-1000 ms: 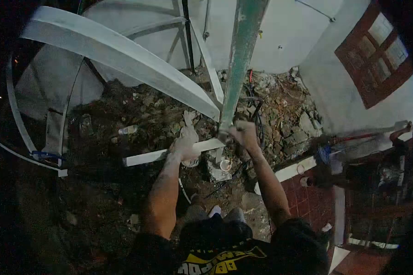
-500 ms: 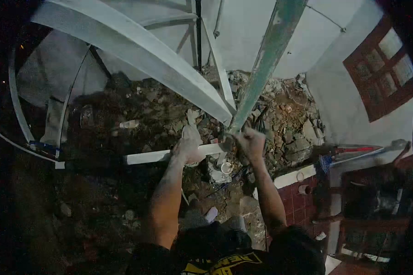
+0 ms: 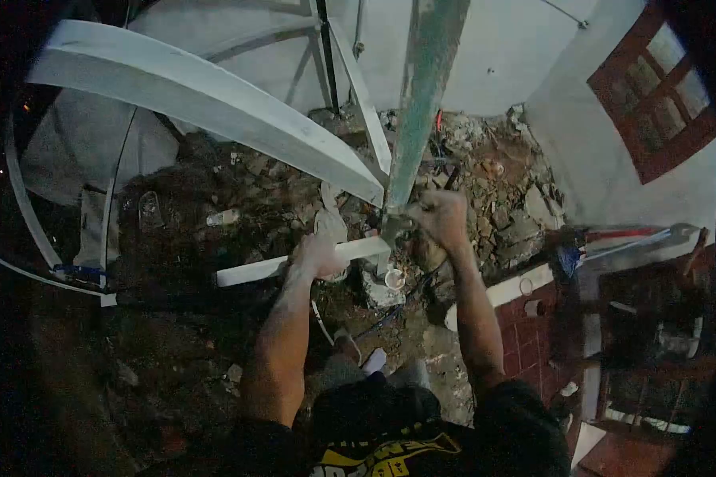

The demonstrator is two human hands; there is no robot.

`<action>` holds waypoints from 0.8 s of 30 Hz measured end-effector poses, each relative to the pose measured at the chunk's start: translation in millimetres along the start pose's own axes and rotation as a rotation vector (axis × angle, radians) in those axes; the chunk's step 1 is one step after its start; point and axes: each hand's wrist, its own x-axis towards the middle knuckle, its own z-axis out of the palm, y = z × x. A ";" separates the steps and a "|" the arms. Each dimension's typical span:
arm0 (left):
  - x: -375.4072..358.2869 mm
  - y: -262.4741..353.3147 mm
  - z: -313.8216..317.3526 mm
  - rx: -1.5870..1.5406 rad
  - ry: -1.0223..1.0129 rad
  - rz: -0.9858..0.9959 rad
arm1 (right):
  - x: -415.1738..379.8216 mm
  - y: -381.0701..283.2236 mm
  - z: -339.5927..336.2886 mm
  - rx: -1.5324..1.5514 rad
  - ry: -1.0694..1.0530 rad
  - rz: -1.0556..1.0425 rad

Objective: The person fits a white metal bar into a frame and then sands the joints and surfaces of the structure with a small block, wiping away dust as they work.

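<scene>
A short white square tube [image 3: 254,271] runs level toward the foot of a worn green post [image 3: 422,103]. My left hand [image 3: 317,256] is wrapped round the tube near its middle. Beside the post, where the tube meets it, my right hand [image 3: 444,216] is closed, knuckles up, next to a small dark bracket-like piece [image 3: 396,224]; what its fingers hold is hidden. A long white beam [image 3: 215,99] slopes down from the upper left and ends at the same joint. Behind it, a thinner white strut [image 3: 362,91] comes down close to the post.
Broken rubble [image 3: 501,191] covers the ground around the post. A white cup-like object [image 3: 394,278] sits below the joint. Curved white bars [image 3: 25,191] stand at left. Red tiles [image 3: 525,342] and a brown window frame [image 3: 656,95] are at right.
The view has shifted, and the post appears more upright and farther left. My right hand sits slightly farther from the post; my left hand stays on the tube.
</scene>
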 end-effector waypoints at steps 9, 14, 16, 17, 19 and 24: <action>-13.0 14.1 -26.8 -0.051 0.020 0.013 | -41.4 64.6 68.5 0.180 -0.248 0.100; -6.5 8.5 -11.8 -0.081 -0.048 -0.073 | -31.2 73.6 55.5 0.013 -0.292 -0.089; 1.8 -1.4 1.7 -0.004 -0.023 -0.024 | -20.5 49.1 35.7 0.065 -0.224 0.026; 4.2 -0.8 -2.8 -0.007 -0.016 -0.029 | -5.9 44.0 24.1 0.066 -0.226 0.018; -6.0 6.9 -13.1 -0.066 -0.067 -0.003 | 12.5 32.8 4.7 0.128 -0.295 0.090; -5.6 4.8 -11.1 -0.033 -0.058 0.019 | -3.6 41.8 28.7 0.537 -0.221 0.348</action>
